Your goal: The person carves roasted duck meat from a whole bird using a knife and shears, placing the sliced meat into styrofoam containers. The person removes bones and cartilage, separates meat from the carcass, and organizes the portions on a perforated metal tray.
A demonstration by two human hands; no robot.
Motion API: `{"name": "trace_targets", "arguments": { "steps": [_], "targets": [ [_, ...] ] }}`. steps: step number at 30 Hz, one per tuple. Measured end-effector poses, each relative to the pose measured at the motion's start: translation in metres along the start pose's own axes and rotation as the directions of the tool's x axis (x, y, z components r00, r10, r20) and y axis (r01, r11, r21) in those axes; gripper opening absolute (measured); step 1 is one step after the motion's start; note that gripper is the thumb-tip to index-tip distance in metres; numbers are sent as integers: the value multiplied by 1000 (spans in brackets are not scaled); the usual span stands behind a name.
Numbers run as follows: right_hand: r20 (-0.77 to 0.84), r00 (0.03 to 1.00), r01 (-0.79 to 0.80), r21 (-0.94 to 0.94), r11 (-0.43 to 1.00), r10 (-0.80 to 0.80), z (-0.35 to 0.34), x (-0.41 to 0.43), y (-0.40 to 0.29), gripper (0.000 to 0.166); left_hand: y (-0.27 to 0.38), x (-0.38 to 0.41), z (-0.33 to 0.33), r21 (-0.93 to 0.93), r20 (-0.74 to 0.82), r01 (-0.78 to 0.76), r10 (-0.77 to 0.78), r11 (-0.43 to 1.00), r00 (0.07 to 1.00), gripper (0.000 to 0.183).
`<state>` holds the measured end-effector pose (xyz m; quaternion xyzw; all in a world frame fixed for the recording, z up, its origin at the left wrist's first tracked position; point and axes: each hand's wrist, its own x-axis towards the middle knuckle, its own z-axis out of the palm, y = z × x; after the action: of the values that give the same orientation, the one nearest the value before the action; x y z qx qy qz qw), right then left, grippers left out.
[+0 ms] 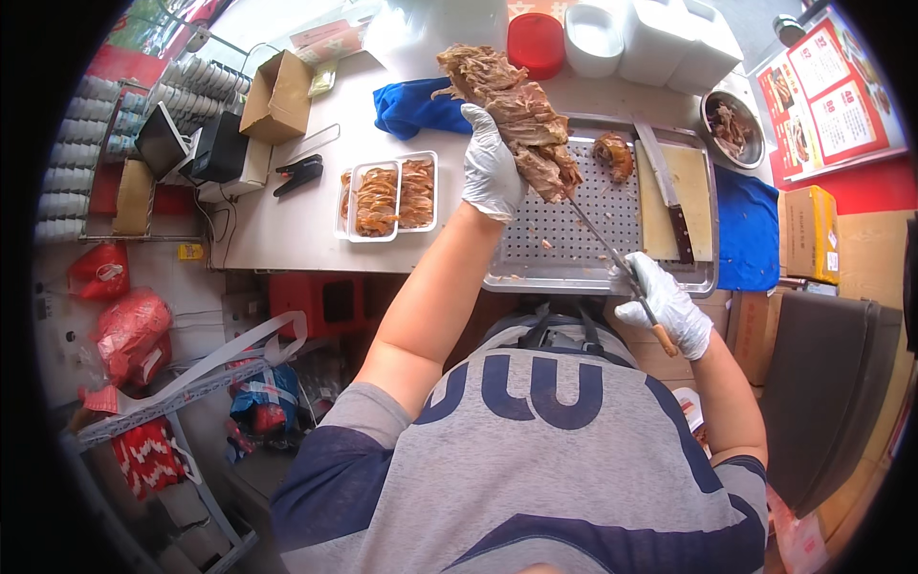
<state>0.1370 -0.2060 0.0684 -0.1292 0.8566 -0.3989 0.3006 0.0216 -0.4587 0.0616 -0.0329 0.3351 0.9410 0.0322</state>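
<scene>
My left hand (491,168), in a white glove, grips a big slab of shredded cooked meat (513,115) and holds it up above the worktop. In my gloved right hand (665,305) is a thin metal rod (597,229) with a wooden end. The rod's far end meets the lower end of the meat; how deep it goes is hidden. Below lies a perforated metal tray (559,222) with meat crumbs and a browned meat piece (614,156) on it. A kitchen knife (660,172) rests on a pale cutting board (652,222) at the tray's right side.
White trays of sliced meat (376,197) stand left, near a black stapler (298,174) and a cardboard box (276,97). Blue cloths (412,107) lie behind my left hand and right of the tray. A metal bowl of meat scraps (731,129) and white containers (656,46) are at the back right.
</scene>
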Motion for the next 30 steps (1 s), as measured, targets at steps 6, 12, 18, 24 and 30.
{"name": "trace_targets", "arguments": {
  "steps": [6, 12, 18, 24, 30],
  "targets": [
    [-94, 994, 64, 76, 995, -57, 14, 28, -10, 69, -23, -1, -5, 41, 80, -11, 8, 999, 997, 73],
    [-86, 981, 195, 393, 899, -175, 18, 36, -10, 84, -33, -2, 7, -40, 111, -26, 30, 999, 993, 69],
    [-162, 956, 279, 229, 933, -246, 9, 36, -18, 68, -25, -5, 6, 122, 136, -84, 67, 989, 989, 61],
    [-216, 969, 143, 108, 984, -117, 7, 31, -41, 59, -25, -10, 9, 189, 89, -106, 90, 976, 992, 62],
    [-229, 972, 78, 97, 992, -54, 12, 32, -35, 60, -32, -11, -8, 317, 66, -112, 96, 942, 993, 67]
  ]
}}
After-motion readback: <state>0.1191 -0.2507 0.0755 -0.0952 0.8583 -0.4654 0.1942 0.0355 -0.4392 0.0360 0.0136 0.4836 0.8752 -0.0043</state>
